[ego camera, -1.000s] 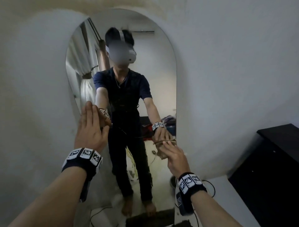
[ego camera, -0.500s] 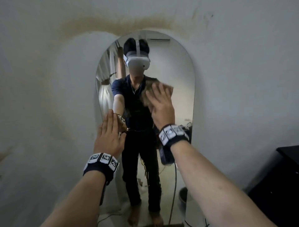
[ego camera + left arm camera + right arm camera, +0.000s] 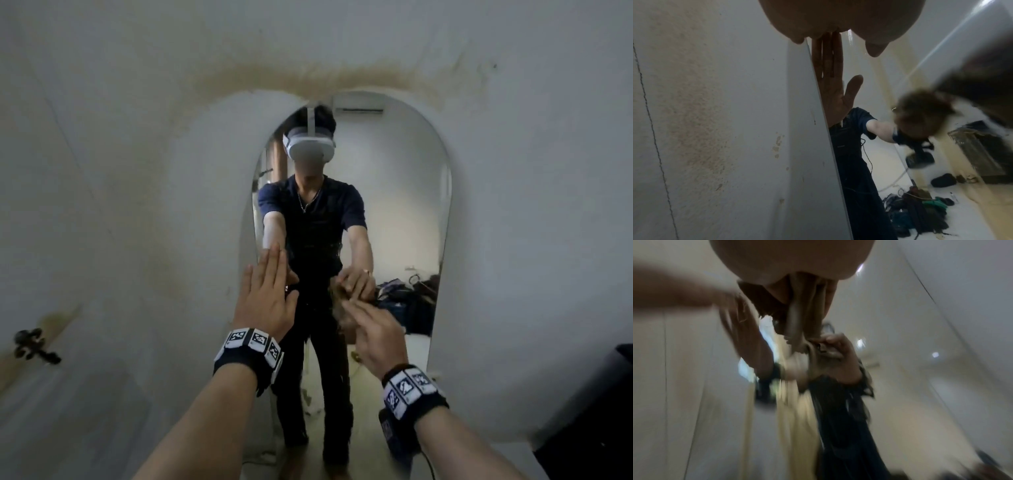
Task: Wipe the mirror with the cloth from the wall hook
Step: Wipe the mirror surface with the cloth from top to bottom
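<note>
A tall arched mirror (image 3: 394, 205) leans against the white wall. My left hand (image 3: 267, 298) lies flat on the mirror's left edge, fingers straight and pointing up; the left wrist view shows its palm (image 3: 838, 19) against the glass (image 3: 879, 73). My right hand (image 3: 371, 330) grips a bunched brown cloth (image 3: 337, 303) and holds it to the glass at mid-height, a little right of the left hand. The cloth (image 3: 925, 110) is a blurred brown wad in the left wrist view. The right wrist view is blurred; there the cloth (image 3: 807, 318) hangs from under my right hand (image 3: 793, 264).
A dark metal wall hook (image 3: 34, 346) is fixed to the wall at the far left, with nothing on it. A black piece of furniture (image 3: 596, 418) stands at the lower right. The mirror reflects me and clutter on the floor behind.
My right hand has swept the cloth down the glass from head height to mid-height. The left hand has stayed flat on the mirror's left edge.
</note>
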The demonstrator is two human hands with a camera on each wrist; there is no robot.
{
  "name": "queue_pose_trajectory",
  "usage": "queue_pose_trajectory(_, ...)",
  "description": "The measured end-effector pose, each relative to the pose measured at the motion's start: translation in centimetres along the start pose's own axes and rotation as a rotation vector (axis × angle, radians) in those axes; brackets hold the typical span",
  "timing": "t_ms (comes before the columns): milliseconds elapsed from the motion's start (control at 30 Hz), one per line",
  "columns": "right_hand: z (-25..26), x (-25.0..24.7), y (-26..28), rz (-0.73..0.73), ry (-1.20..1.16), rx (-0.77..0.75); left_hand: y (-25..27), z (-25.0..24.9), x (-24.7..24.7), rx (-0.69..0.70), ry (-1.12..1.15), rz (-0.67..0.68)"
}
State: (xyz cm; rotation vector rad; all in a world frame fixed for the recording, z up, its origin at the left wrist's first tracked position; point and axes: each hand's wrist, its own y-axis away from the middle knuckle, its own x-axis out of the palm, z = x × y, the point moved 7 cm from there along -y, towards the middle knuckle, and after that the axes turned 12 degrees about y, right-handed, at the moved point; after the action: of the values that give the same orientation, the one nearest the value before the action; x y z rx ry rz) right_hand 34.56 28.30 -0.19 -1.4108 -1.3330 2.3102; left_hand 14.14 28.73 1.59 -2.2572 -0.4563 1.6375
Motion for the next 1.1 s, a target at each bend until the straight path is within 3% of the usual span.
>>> queue_pose_trajectory(133, 3.0, -8.1, -13.0, -0.34, -0.034, 0.009, 0.2, 0.7, -0.7, -0.019, -0.043, -0.05)
queue_pose_trajectory(200, 4.1, -9.0, -18.9, -0.347, 0.027, -0.02, 0.2, 1.0, -0.4, -0.007, -0.035, -0.046)
queue_pose_trajectory(267, 4.2, -6.5, -21.6, -0.235, 0.147, -0.059, 0.1, 1.2, -0.1, 0.011, -0.032, -0.044)
queue_pose_trajectory(333, 4.2, -2.9, -19.7, -0.18, 0.241, -0.125, 0.0, 1.3, 0.0, 0.013, -0.039, -0.048)
queue_pose_trajectory(400, 4.1, 0.4, -14.6, -0.126, 0.216, -0.186, -0.3, 1.5, 0.1, 0.013, -0.048, -0.058)
queue_pose_trajectory(567, 2.9, 7.7, 0.1, 0.218, 0.167, -0.181, -0.5, 1.8, 0.3, 0.045, -0.056, -0.096)
queue_pose_trajectory(633, 2.6, 9.5, 3.9, 0.347, 0.188, -0.189, -0.4, 2.0, 0.2, 0.051, -0.057, -0.092)
queue_pose_trajectory(700, 3.2, 9.3, 5.3, 0.355, 0.164, -0.206, -0.3, 2.0, 0.1, 0.049, -0.028, -0.058)
queue_pose_trajectory(800, 3.6, 5.5, 2.1, 0.177, 0.007, -0.102, -0.1, 1.9, -0.1, 0.052, -0.031, -0.031)
queue_pose_trajectory(900, 3.7, -0.3, -5.5, -0.081, -0.129, 0.043, 0.3, 1.8, -0.1, 0.056, -0.048, -0.026)
queue_pose_trajectory(1000, 5.9, -5.8, -14.6, -0.349, -0.087, -0.007, 0.8, 1.8, -0.1, 0.052, -0.031, -0.021)
queue_pose_trajectory(1100, 8.9, -5.3, -20.9, -0.302, 0.114, -0.113, 1.1, 1.7, -0.3, 0.067, -0.019, -0.029)
